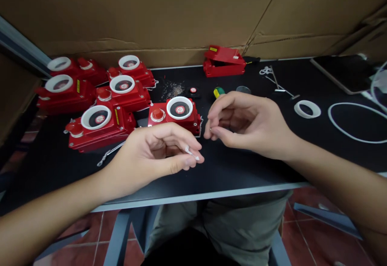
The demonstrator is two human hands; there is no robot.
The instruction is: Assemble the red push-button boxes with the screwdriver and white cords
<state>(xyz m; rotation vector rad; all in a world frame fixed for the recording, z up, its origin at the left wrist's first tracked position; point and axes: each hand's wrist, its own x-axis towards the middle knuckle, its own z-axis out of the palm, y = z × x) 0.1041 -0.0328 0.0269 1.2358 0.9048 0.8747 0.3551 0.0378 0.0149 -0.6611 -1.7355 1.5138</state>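
Observation:
My left hand (157, 155) hovers over the black table (236, 169) with its fingers curled and a small white piece (191, 152) pinched at the fingertips. My right hand (244, 123) faces it a few centimetres to the right, thumb and forefinger pinched on something tiny that I cannot make out. Just behind both hands stands a red box (175, 115) with a white ring and a red button on top.
Several more red boxes (99, 96) cluster at the back left. A red box lying open (223, 61) is at the back centre. A white ring (307, 109), a thin white loop (356, 123), metal tools (276, 81), a yellow-green cap (218, 92) and a tablet (344, 72) lie to the right. Cardboard walls the back.

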